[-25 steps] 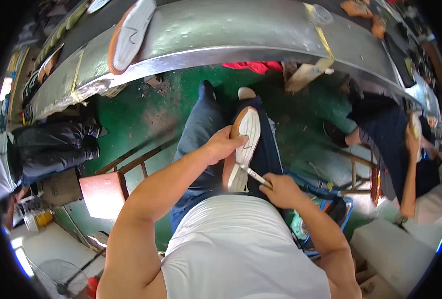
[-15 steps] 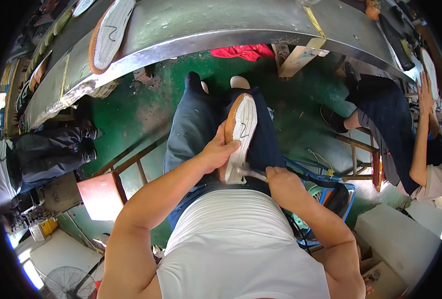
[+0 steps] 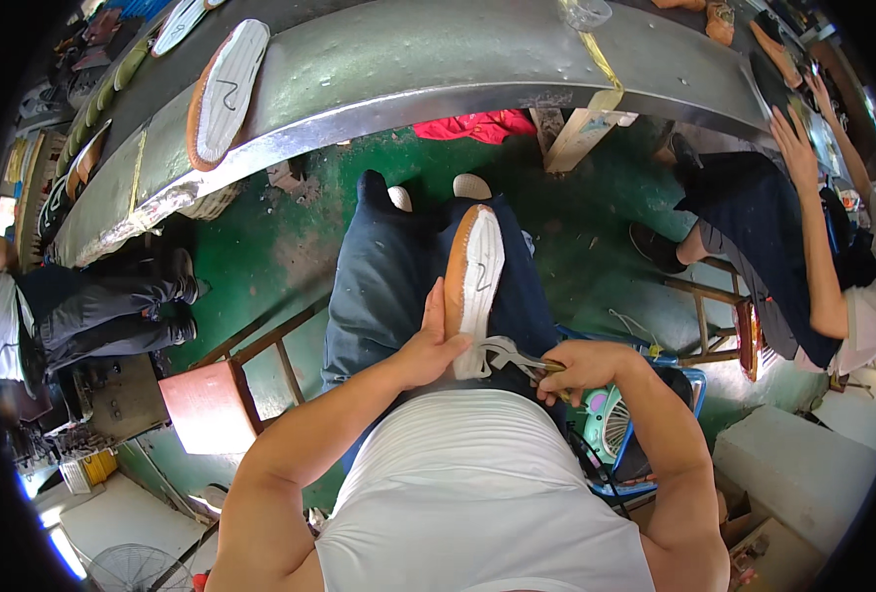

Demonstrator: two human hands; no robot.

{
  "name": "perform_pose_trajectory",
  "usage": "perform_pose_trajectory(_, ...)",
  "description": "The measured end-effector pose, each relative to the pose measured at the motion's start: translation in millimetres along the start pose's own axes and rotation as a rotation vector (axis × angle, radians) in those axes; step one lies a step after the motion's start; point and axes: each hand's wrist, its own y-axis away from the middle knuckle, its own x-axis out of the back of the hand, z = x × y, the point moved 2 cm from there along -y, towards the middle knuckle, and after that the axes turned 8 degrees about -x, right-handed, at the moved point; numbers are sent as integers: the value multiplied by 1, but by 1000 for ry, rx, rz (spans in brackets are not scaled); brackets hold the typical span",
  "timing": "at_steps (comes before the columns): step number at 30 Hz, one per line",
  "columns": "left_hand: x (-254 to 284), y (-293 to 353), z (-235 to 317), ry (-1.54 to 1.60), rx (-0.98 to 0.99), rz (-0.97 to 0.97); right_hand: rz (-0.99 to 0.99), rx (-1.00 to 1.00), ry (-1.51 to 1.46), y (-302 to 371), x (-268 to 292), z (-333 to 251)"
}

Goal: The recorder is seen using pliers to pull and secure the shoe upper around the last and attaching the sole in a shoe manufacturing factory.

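Note:
A tan shoe with a white underside and a dark pen mark rests sole up over my lap, toe pointing away. My left hand grips its left side toward the heel, thumb across the sole. In my right hand are grey metal pincers, held by their handles. The curved jaws lie against the right edge of the shoe near the heel. Whether they bite into the material is too small to tell.
Ahead runs a metal bench with another white-soled shoe on it. A co-worker's hand is at the far right, another person's legs at left. A reddish stool and a green fan flank me.
The pincers, blurred at the heel before, are now sharp, with their jaws at its right edge. My right hand has turned and loosened around the handles. The shoe sits slightly lower in view.

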Motion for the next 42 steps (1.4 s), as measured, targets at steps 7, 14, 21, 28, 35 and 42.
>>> perform_pose_trajectory(7,-3,-12,-1,89,7,81,794,651,42,-20,-2,-59)
perform_pose_trajectory(14,25,-12,10,370,-2,214,729,396,-152,-46,22,-45)
perform_pose_trajectory(21,64,13,143,1112,-284,18,915,288,442,-12,-24,-10)
perform_pose_trajectory(28,109,-67,186,1100,-363,54,1179,628,766,19,-39,-79)
perform_pose_trajectory(35,109,-67,198,1089,-369,71,1354,1157,805,58,-26,-186)
perform_pose_trajectory(42,108,-64,205,1186,-382,75,1307,1235,751,57,-23,-239)
